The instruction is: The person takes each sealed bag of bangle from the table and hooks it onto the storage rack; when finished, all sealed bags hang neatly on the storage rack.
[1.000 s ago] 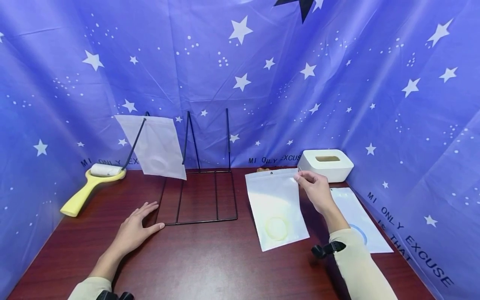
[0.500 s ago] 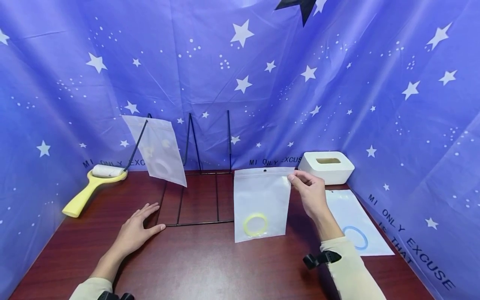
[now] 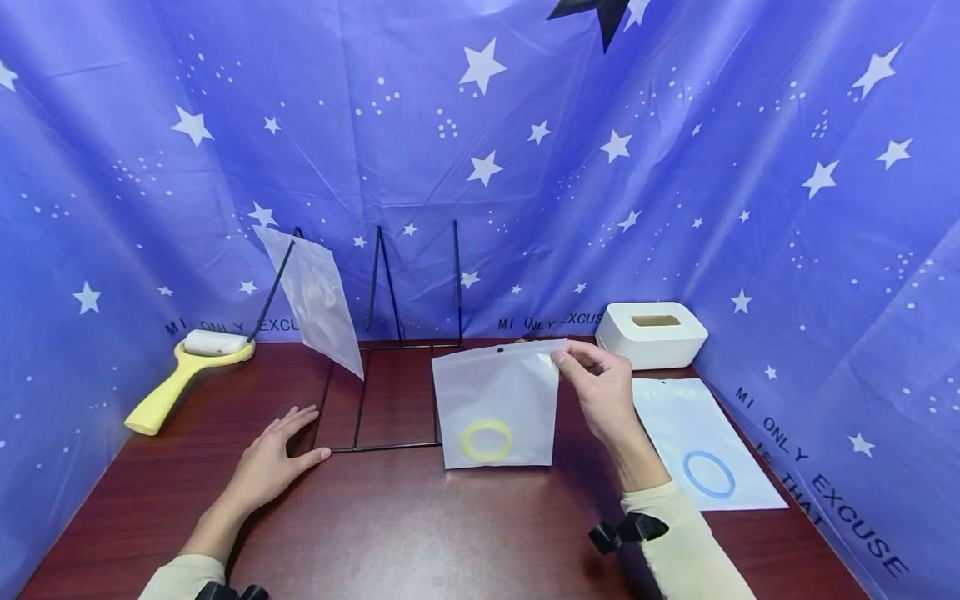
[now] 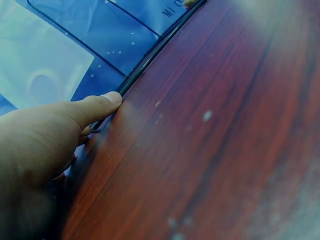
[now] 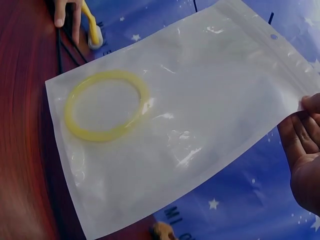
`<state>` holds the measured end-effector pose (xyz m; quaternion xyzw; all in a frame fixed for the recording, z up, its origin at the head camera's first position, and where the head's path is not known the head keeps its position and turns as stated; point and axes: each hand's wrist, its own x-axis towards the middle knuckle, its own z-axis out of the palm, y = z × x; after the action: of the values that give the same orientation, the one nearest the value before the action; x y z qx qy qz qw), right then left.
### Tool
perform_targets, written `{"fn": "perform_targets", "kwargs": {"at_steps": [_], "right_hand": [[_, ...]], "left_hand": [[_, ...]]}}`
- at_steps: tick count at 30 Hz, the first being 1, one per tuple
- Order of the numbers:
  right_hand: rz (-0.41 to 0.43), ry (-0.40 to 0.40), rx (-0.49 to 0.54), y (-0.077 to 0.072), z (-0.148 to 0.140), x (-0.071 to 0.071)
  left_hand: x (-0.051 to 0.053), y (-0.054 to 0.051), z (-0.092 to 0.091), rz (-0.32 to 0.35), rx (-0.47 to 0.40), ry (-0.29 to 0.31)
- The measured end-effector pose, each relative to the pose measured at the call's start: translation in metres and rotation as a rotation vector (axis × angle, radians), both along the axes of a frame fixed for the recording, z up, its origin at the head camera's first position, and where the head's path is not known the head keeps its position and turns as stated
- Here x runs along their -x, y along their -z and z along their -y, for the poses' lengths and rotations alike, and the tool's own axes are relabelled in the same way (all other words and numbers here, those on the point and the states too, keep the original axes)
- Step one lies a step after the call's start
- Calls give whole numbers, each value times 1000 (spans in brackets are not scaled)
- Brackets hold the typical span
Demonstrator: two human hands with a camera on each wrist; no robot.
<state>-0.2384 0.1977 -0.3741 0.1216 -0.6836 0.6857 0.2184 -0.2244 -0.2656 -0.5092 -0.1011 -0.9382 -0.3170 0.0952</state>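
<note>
My right hand point(image 3: 600, 392) pinches the top right corner of a white zip bag point(image 3: 521, 396) between thumb and fingers. Inside the bag, near its bottom, lies a yellow ring point(image 5: 105, 106); a small hang hole shows in the top strip. The bag hangs beside the right side of a black wire rack point(image 3: 397, 447). At the rack's front left corner my left hand point(image 3: 270, 462) rests, fingers straight, thumb touching the frame in the left wrist view. Another white bag point(image 3: 318, 300) hangs from the rack's left prong, turned partly edge-on.
A flat white bag with a blue ring point(image 3: 708, 475) lies on the right of the wooden table point(image 3: 420, 533). Behind it stands a white tissue box point(image 3: 652, 337). A yellow-handled lint roller point(image 3: 176, 375) lies at the left. A starry blue curtain point(image 3: 555, 225) encloses the table.
My right hand has moved left with the yellow-ring bag, toward the rack. The hanging bag has swivelled to a narrower angle. My left hand has stayed in place.
</note>
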Motion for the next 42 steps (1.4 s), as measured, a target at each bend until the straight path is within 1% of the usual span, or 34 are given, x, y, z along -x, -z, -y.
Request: {"fn": "perform_targets", "kwargs": {"at_steps": [7,10,14,19,25,29,32,34,36,38,40,42], "right_hand": [[11,-19,34,-5,20,-2],[-8,-41,54,-8,30,-3],[-55,-72,69,-12,43,-5],[-91,-88,60,-15,59,-5],[-94,-101,35,-17,79,-8],[-102,-110,29,-17,90,-9],[-117,-123,34,-18,98,-9],[-126,-137,40,-20,104,-8],[-125,-152,47,-21,109,-8],[-119,-163,59,-22,114,-8],[-112,-166,70,-22,118,-7],[-107,-163,75,-22,121,-7]], "left_hand": [[-2,1,0,1,2,-3],[-2,1,0,6,8,-4],[-1,0,0,14,8,-5],[0,0,-1,11,5,0],[-2,-2,0,24,-8,3],[-2,-1,-1,36,-11,21],[-3,-5,-2,32,-21,32],[-5,-12,-2,-4,-37,13],[-8,-21,-3,-58,-78,-25],[-12,-32,-5,-114,-179,-54],[-18,-46,-11,-158,-324,-42],[-25,-59,-20,-182,-479,-1]]}}
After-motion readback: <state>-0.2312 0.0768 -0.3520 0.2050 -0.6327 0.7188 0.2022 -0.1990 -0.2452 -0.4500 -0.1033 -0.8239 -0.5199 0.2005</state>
